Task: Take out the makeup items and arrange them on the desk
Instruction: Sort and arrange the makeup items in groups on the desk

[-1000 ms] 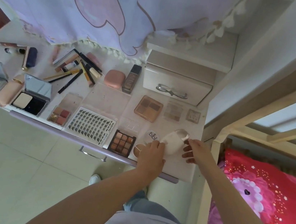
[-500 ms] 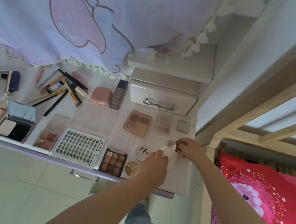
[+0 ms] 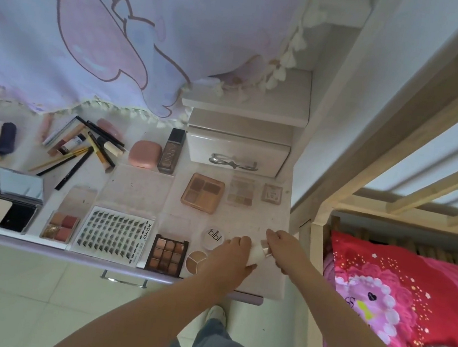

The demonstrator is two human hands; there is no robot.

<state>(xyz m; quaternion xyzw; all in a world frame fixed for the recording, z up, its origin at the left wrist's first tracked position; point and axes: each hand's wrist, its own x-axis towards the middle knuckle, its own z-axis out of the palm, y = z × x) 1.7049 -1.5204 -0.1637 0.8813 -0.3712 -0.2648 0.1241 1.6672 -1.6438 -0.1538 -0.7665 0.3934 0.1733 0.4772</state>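
Observation:
A white bottle lies tilted over the near right part of the desk. My left hand grips its body. My right hand pinches its silvery cap. Just left of my hands lie a round white jar lid and a small round three-shade pan. Palettes fill the desk: a dark nine-pan palette, a peach palette, a lash tray and an open black compact.
Pencils and brushes, a pink case and a dark foundation bottle lie at the back. A white drawer box stands behind. A purple curtain hangs over the desk. A wooden bed frame with red bedding stands right.
Both hands have drawn closer together on the bottle, the right hand now on its cap. The camera view has shifted left and nearer.

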